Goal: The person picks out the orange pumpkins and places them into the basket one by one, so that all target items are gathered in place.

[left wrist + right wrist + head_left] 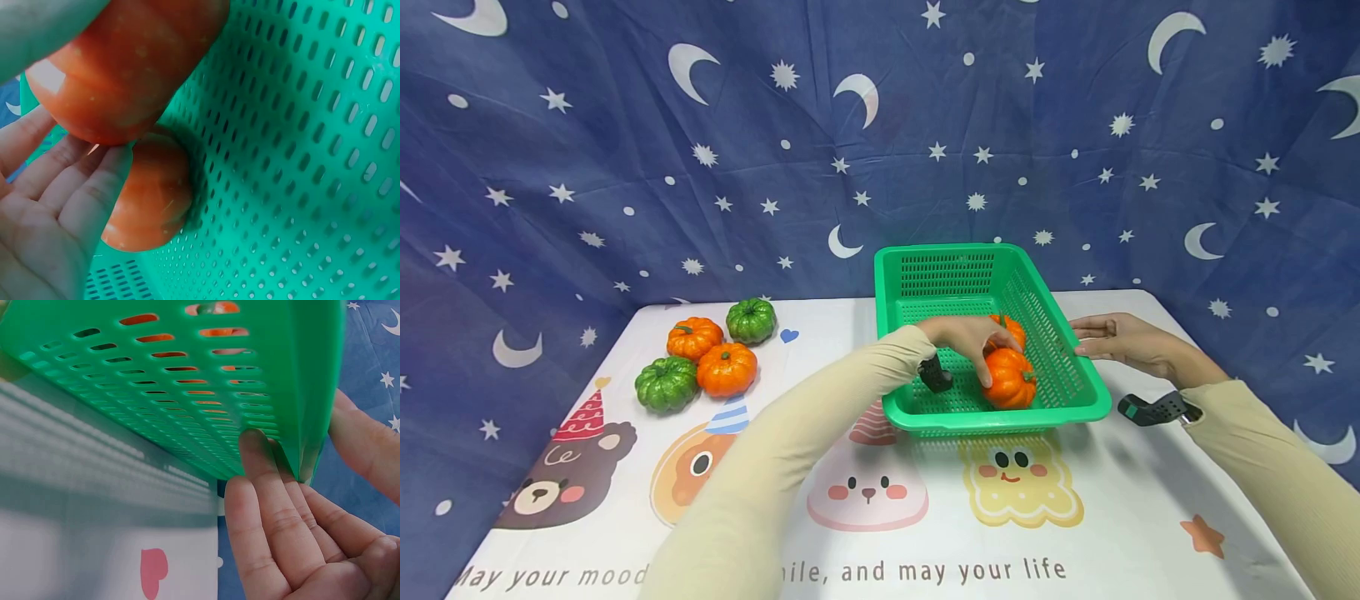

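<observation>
In the head view my left hand (972, 337) reaches into a green plastic basket (891, 292). It grips an orange pumpkin (1009, 379), with the thumb on one side and the fingers on the other, as the left wrist view also shows. Behind this one, against the basket's right wall, sits a second orange pumpkin (153, 194), partly covered by the hand in the head view. My right hand (1131, 343) holds the basket's right rim from outside. In the right wrist view its fingers (275, 506) lie under the lip against the slotted wall, the thumb at the rim's other side.
On the table's left stands a cluster of two orange pumpkins (727, 369) and two green pumpkins (667, 385). A white printed cloth (955, 550) covers the table. A blue curtain (775, 167) with moons and stars hangs directly behind the basket.
</observation>
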Demonstrator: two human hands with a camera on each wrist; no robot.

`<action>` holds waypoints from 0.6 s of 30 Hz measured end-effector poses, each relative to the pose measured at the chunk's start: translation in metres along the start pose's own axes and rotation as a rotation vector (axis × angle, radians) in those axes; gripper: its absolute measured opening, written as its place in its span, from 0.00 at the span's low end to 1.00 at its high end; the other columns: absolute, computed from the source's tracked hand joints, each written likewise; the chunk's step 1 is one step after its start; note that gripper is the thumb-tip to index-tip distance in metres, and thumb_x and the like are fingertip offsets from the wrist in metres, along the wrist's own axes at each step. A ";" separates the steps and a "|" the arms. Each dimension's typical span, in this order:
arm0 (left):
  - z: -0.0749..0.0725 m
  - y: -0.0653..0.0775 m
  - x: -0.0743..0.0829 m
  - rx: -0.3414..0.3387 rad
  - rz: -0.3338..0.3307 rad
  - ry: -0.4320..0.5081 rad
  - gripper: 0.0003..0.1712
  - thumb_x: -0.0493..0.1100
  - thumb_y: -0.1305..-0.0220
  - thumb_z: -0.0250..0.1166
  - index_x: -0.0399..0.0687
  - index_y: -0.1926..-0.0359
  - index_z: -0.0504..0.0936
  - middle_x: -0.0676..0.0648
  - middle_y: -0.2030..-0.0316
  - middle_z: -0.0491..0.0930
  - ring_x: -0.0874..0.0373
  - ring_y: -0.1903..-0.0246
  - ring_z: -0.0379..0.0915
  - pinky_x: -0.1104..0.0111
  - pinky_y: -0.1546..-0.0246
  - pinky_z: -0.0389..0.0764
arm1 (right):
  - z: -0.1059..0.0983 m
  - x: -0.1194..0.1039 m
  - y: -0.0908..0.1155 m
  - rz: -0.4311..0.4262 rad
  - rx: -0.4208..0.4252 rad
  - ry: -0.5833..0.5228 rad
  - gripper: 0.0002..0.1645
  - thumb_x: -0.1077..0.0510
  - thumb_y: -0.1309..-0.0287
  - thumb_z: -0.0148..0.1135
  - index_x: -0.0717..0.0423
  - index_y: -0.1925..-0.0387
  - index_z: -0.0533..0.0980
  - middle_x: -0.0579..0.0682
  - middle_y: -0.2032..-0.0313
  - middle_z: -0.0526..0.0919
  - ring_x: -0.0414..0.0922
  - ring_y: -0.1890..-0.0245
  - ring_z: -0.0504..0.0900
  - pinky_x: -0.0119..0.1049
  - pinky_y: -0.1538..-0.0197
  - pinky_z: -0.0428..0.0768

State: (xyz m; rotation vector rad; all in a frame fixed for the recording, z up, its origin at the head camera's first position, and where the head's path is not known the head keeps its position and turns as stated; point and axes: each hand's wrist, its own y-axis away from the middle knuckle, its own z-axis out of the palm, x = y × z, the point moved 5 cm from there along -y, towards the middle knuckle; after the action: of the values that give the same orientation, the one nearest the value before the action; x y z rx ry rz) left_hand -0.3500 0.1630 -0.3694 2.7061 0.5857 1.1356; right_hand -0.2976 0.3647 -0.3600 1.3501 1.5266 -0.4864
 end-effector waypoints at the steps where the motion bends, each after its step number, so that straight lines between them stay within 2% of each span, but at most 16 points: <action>1: 0.001 0.000 0.000 -0.002 -0.002 0.003 0.42 0.35 0.53 0.73 0.43 0.35 0.67 0.46 0.36 0.69 0.56 0.41 0.66 0.78 0.47 0.72 | 0.000 0.000 0.000 -0.001 0.001 -0.001 0.45 0.59 0.40 0.60 0.74 0.32 0.48 0.64 0.36 0.64 0.23 0.56 0.76 0.23 0.49 0.78; 3: 0.003 -0.001 0.001 -0.007 -0.002 0.004 0.42 0.34 0.53 0.73 0.44 0.35 0.68 0.46 0.36 0.69 0.56 0.41 0.67 0.77 0.47 0.72 | -0.001 0.000 0.000 -0.002 0.003 -0.010 0.45 0.60 0.41 0.60 0.74 0.32 0.48 0.52 0.43 0.72 0.24 0.56 0.77 0.23 0.49 0.78; 5: 0.004 -0.002 0.003 -0.014 -0.002 -0.007 0.42 0.34 0.52 0.73 0.44 0.35 0.67 0.47 0.37 0.69 0.56 0.41 0.67 0.78 0.47 0.71 | -0.001 -0.001 0.001 -0.002 0.002 -0.023 0.44 0.60 0.41 0.60 0.75 0.32 0.49 0.39 0.50 0.74 0.25 0.56 0.77 0.23 0.49 0.78; 8: 0.006 -0.005 0.005 -0.019 0.000 -0.024 0.42 0.35 0.53 0.73 0.44 0.35 0.67 0.47 0.38 0.70 0.57 0.42 0.66 0.79 0.48 0.70 | 0.000 -0.001 0.001 -0.009 -0.007 -0.038 0.44 0.61 0.41 0.60 0.75 0.32 0.49 0.30 0.56 0.74 0.26 0.56 0.78 0.22 0.50 0.78; 13: 0.008 -0.008 0.006 -0.023 -0.010 -0.027 0.42 0.35 0.53 0.73 0.46 0.35 0.68 0.48 0.39 0.70 0.59 0.43 0.67 0.81 0.48 0.70 | -0.001 -0.001 0.000 -0.014 -0.009 -0.031 0.44 0.61 0.41 0.60 0.75 0.32 0.49 0.31 0.55 0.75 0.25 0.56 0.77 0.22 0.50 0.78; 18: 0.010 -0.009 0.006 -0.014 -0.025 -0.035 0.42 0.35 0.52 0.73 0.47 0.34 0.67 0.49 0.38 0.70 0.61 0.44 0.67 0.82 0.49 0.70 | -0.002 0.000 0.000 -0.002 0.000 -0.010 0.44 0.60 0.40 0.60 0.74 0.32 0.49 0.44 0.46 0.73 0.26 0.56 0.78 0.23 0.50 0.78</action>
State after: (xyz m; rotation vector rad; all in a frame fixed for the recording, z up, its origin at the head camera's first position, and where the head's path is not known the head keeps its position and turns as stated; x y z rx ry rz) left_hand -0.3418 0.1739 -0.3750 2.6933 0.6023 1.0798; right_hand -0.2981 0.3659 -0.3591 1.3444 1.5197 -0.4934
